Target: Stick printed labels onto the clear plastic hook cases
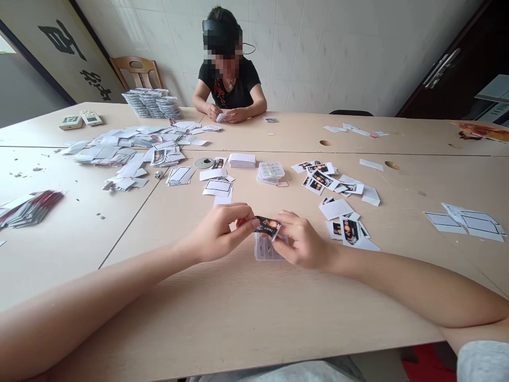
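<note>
Card (268, 226) pinched at both ends, I see: the left hand's (222, 232) fingers grip one, the right hand's (300, 241) the other, over a clear box (264, 253).

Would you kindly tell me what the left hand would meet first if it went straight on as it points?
Probably the right hand, just past the dark printed card both seem to hold; depth is hard to judge from this view.

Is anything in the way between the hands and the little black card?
Nothing visible: the left hand and right hand hold the small, rectangular, black-and-orange printed card directly. The clear plastic compartment box shows partly behind it, not between.
</note>
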The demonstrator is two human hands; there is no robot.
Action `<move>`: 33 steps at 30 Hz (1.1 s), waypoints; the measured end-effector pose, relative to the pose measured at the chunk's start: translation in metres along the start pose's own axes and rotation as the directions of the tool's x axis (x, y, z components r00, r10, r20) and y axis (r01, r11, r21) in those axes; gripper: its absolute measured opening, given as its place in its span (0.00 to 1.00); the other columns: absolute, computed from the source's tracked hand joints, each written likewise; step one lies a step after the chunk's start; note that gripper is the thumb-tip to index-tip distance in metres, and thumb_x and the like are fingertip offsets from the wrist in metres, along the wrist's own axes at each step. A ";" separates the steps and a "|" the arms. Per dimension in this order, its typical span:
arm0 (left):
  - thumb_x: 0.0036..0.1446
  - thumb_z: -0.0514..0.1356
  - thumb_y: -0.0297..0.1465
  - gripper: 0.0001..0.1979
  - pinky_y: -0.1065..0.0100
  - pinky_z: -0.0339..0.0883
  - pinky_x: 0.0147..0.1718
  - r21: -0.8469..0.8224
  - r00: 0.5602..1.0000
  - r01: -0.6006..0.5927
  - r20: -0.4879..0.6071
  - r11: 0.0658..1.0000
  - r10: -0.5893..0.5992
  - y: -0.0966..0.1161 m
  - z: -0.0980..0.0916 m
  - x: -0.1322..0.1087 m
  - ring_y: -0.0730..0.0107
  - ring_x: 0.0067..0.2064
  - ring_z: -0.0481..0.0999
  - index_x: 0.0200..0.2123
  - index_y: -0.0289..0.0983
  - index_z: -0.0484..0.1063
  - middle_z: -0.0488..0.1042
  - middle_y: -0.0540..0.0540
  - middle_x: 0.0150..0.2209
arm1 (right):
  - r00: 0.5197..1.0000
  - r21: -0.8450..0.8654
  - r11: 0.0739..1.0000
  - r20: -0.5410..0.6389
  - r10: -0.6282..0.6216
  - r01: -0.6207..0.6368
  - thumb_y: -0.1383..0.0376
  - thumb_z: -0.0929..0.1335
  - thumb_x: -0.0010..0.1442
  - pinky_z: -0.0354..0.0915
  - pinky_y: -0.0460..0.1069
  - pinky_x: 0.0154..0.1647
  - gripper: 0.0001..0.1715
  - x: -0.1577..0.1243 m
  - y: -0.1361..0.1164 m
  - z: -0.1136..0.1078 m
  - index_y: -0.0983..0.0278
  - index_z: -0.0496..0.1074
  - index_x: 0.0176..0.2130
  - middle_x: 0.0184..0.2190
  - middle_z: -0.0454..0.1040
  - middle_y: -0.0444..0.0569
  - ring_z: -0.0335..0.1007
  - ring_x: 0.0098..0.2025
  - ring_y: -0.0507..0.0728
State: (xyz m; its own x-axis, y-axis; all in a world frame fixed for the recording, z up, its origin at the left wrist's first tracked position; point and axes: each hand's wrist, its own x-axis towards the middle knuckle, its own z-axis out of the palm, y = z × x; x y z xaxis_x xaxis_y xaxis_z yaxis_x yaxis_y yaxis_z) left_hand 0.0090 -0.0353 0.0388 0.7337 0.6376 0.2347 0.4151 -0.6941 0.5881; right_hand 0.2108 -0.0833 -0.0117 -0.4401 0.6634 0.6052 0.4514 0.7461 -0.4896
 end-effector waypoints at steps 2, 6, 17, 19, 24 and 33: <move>0.60 0.51 0.31 0.12 0.72 0.55 0.26 0.014 0.999 0.008 -0.046 1.000 -0.008 -0.001 0.001 -0.001 0.77 0.25 0.58 0.23 0.36 0.62 0.60 0.53 0.22 | 0.996 -0.028 0.996 0.002 0.088 -0.088 0.73 0.64 0.56 0.60 0.53 0.40 0.09 0.000 0.000 -0.002 0.63 0.71 0.35 0.33 0.74 0.49 0.65 0.35 0.55; 0.57 0.51 0.30 0.12 0.73 0.52 0.23 0.063 0.991 0.055 -0.124 0.996 -0.047 -0.002 0.003 -0.002 0.78 0.24 0.56 0.22 0.36 0.59 0.58 0.54 0.20 | 0.971 0.020 0.971 -0.004 0.237 -0.237 0.72 0.62 0.58 0.59 0.53 0.43 0.08 0.001 -0.002 -0.008 0.63 0.70 0.35 0.33 0.73 0.47 0.66 0.37 0.55; 0.54 0.59 0.40 0.18 0.70 0.58 0.31 0.243 0.974 0.070 -0.225 0.967 -0.014 0.000 0.013 -0.003 0.78 0.23 0.60 0.20 0.36 0.59 0.63 0.54 0.20 | 0.958 0.056 0.960 -0.068 0.279 -0.276 0.60 0.67 0.57 0.57 0.48 0.33 0.14 0.013 -0.010 -0.007 0.63 0.61 0.26 0.25 0.64 0.43 0.60 0.29 0.51; 0.55 0.58 0.40 0.18 0.71 0.58 0.29 0.223 0.970 0.068 -0.243 0.973 -0.012 0.002 0.013 -0.003 0.78 0.23 0.60 0.21 0.36 0.59 0.64 0.54 0.20 | 0.957 0.062 0.960 -0.084 0.279 -0.274 0.63 0.66 0.58 0.57 0.48 0.32 0.12 0.012 -0.010 -0.009 0.63 0.61 0.26 0.25 0.64 0.43 0.60 0.29 0.51; 0.56 0.58 0.38 0.17 0.73 0.55 0.24 0.149 0.972 0.067 -0.232 0.987 -0.031 0.009 0.011 -0.003 0.78 0.23 0.61 0.21 0.36 0.59 0.63 0.53 0.21 | 0.953 0.005 0.960 -0.119 0.278 -0.279 0.68 0.64 0.56 0.57 0.48 0.30 0.10 0.010 -0.005 -0.015 0.63 0.59 0.25 0.23 0.62 0.43 0.58 0.28 0.51; 0.59 0.55 0.35 0.15 0.73 0.54 0.23 0.057 0.975 0.032 -0.221 0.998 -0.019 0.008 0.012 -0.005 0.78 0.24 0.61 0.22 0.36 0.61 0.63 0.52 0.22 | 0.976 -0.180 0.970 -0.171 0.135 -0.166 0.59 0.68 0.57 0.56 0.50 0.35 0.13 0.012 0.009 -0.019 0.63 0.63 0.26 0.24 0.67 0.43 0.61 0.29 0.52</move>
State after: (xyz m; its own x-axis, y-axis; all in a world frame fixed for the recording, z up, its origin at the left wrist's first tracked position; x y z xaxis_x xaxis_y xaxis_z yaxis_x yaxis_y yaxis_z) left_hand 0.0154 -0.0483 0.0328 0.5892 0.7085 0.3885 0.4687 -0.6913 0.5499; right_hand 0.2245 -0.0693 0.0032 -0.2355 0.7384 0.6319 0.6505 0.6028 -0.4620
